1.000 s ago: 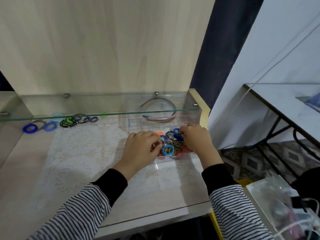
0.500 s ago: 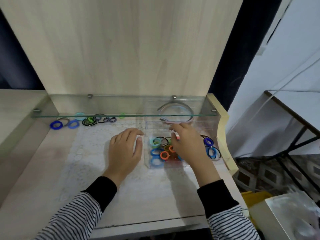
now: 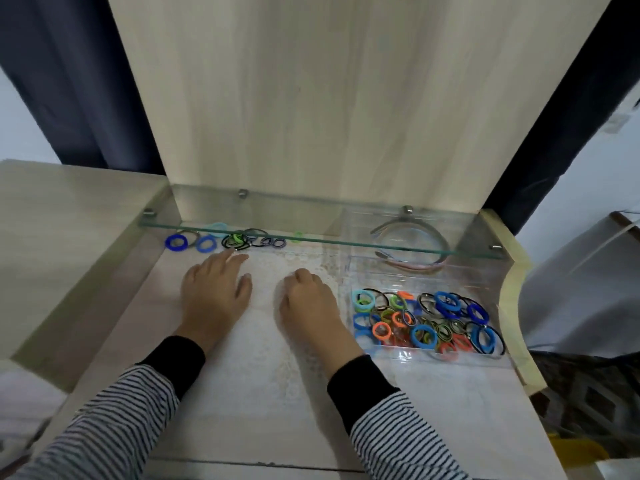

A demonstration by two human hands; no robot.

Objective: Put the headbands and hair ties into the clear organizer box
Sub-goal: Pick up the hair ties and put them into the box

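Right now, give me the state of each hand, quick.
Left hand: open, fingers straight, holding nothing, fingertips by the loose hair ties.
Right hand: fingers curled under on the lace mat; cannot tell if it holds anything.

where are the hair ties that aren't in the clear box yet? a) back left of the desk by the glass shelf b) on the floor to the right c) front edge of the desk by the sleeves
a: a row of blue, green and dark hair ties lies back left by the glass shelf, just beyond the left hand.
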